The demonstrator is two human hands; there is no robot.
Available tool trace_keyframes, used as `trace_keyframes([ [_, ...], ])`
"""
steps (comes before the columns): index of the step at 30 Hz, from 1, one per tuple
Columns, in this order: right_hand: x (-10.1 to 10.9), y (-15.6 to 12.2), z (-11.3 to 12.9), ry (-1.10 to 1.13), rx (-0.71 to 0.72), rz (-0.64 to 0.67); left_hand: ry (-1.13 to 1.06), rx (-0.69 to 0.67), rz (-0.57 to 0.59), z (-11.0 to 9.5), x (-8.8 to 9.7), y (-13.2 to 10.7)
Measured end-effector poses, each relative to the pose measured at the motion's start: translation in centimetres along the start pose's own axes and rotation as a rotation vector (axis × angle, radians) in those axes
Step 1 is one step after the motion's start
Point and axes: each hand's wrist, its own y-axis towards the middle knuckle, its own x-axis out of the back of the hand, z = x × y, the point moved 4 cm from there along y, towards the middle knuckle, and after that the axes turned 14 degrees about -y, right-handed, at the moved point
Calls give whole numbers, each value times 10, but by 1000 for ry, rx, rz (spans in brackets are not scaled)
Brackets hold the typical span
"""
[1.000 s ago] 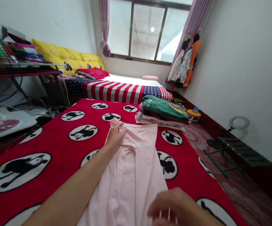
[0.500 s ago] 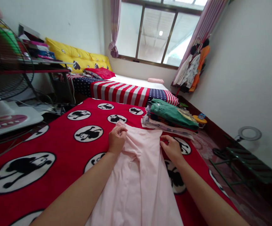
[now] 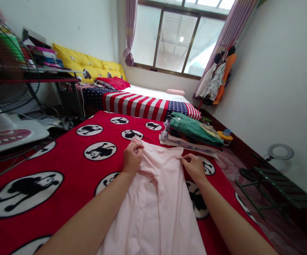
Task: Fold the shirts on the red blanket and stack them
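Pale pink pants (image 3: 160, 184) lie spread on a red blanket (image 3: 70, 148) with black-and-white oval prints, waistband away from me and legs running toward me. At the waistband's left corner, my left hand (image 3: 133, 156) is closed, pinching the fabric between thumb and fingers. My right hand (image 3: 193, 166) is closed on the right edge, just below the waistband, with thumb and forefinger together on the cloth. A fold and some creases cross the upper middle of the pants. Just beyond my right hand sits a stack of folded clothes (image 3: 193, 131), a green garment on top.
A fan (image 3: 10, 131) stands at the left, before a desk (image 3: 60, 78) with boxes. Behind is a bed with a striped, starred cover (image 3: 137, 105). To the right are a dark green folding stool (image 3: 283, 184), a ring light (image 3: 280, 151) and hanging clothes (image 3: 217, 78).
My right thumb and forefinger have come together on the right edge of the pants. My left hand keeps its place at the waistband corner.
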Motion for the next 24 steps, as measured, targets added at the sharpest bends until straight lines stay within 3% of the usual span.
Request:
trace_keyframes([
  [5, 2, -1, -11, -47, -71, -9, 124, 3, 74, 7, -3, -1],
  [10, 5, 13, -5, -61, -71, -46, 226, 78, 152, 13, -6, -2],
  [17, 1, 38, -1, -49, 14, -20, 157, 43, 167, 15, -7, -1],
  [24, 7, 41, -22, -83, -156, -100, 155, 20, 156, 17, -10, 0],
])
